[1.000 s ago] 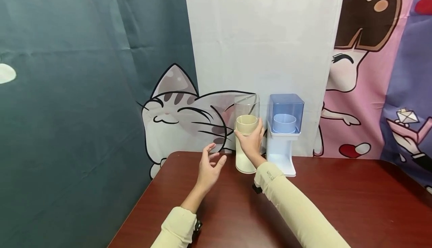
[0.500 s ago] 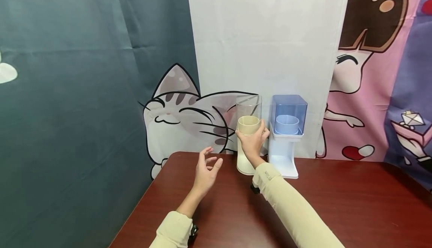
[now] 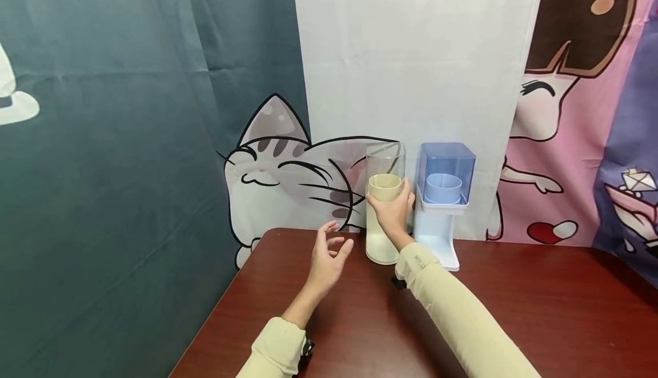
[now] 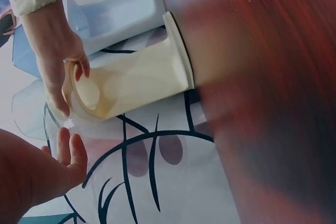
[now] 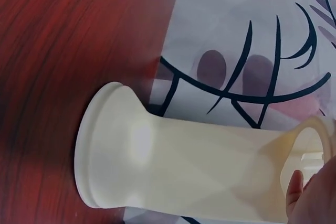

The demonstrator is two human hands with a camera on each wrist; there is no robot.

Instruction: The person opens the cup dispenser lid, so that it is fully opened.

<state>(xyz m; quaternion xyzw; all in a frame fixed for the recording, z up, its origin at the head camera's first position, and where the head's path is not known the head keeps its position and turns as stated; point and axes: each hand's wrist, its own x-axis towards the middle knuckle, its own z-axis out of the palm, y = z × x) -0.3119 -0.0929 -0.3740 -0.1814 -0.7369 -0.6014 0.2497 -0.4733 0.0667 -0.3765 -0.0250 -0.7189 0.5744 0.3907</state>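
Note:
A cream dispenser stand [image 3: 378, 244] with a round base, a cream inner ring [image 3: 384, 184] and a clear cylindrical cover [image 3: 385, 155] stands upright at the back of the table. My right hand [image 3: 394, 213] grips its upper part, thumb on the left side and fingers on the right. In the right wrist view, the stand [image 5: 210, 166] lies across the picture and only part of my right hand [image 5: 317, 195] shows at the corner. My left hand [image 3: 328, 261] hovers left of the stand, fingers loosely bent, holding nothing. The left wrist view has my left hand [image 4: 37, 166] apart from it.
A white dispenser stand [image 3: 433, 235] with a blue square cover [image 3: 447, 164] and a blue inner ring stands just right of the cream one. The reddish-brown table [image 3: 514, 292] stretches right and forward. A cloth backdrop [image 3: 421, 52] with cartoon figures hangs close behind.
The head view has shifted slightly, so everything sits a little farther right. My right hand keeps its grip on the cream stand; my left hand stays raised beside it.

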